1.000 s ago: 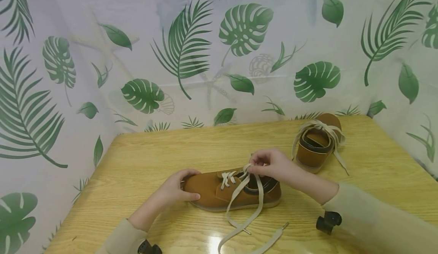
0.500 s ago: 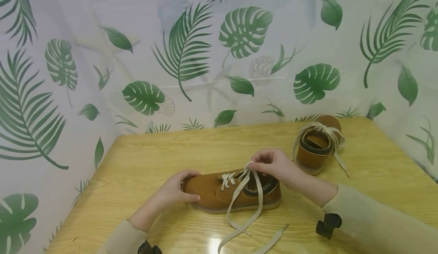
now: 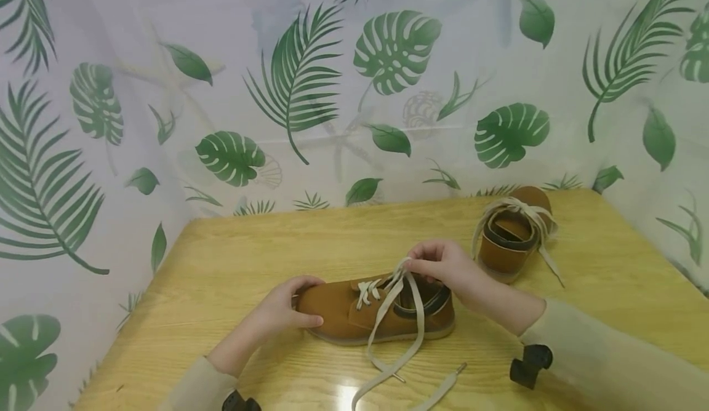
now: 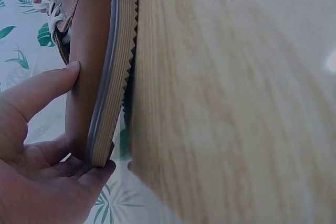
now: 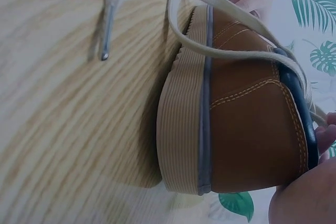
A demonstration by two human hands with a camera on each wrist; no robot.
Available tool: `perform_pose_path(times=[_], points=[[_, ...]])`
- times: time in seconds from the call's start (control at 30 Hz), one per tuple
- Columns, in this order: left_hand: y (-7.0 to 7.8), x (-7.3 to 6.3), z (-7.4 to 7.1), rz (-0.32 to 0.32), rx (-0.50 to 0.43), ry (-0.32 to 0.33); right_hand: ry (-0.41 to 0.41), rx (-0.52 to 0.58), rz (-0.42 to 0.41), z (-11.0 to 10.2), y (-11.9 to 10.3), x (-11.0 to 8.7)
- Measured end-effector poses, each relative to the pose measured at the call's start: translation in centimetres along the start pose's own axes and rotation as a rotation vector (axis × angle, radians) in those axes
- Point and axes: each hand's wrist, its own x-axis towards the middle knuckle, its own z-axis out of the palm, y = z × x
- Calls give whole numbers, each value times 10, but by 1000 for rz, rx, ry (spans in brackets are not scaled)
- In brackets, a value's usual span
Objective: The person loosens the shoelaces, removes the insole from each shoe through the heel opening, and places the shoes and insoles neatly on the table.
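A brown shoe (image 3: 338, 312) lies sole down on the table, toe to the left. My left hand (image 3: 287, 305) grips its toe; in the left wrist view the thumb presses the upper while the fingers curl round the tip of the sole (image 4: 105, 129). Over the shoe's opening, my right hand (image 3: 451, 268) pinches the cream shoelace (image 3: 419, 312) between thumb and fingers. Long lace ends drop across the shoe's near side onto the wood. In the right wrist view the heel (image 5: 252, 140) fills the middle, and only part of the right hand shows at the edge.
Another brown shoe (image 3: 506, 257), its lace tied in a bow, stands at the back right of the wooden table (image 3: 266, 245). A metal-tipped lace end (image 3: 443, 389) lies near the front. A leaf-patterned cloth (image 3: 332, 91) hangs behind the table.
My right hand has drawn the pinched lace slightly upward, and the shoe's opening shows more. The left hand and both shoes stay in place.
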Motion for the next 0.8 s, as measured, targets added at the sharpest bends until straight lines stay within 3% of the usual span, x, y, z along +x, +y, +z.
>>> perform_pose_path(times=[0.8], points=[[0,-2,4,47,-26,-33,16,164,27,-5,5,-3]])
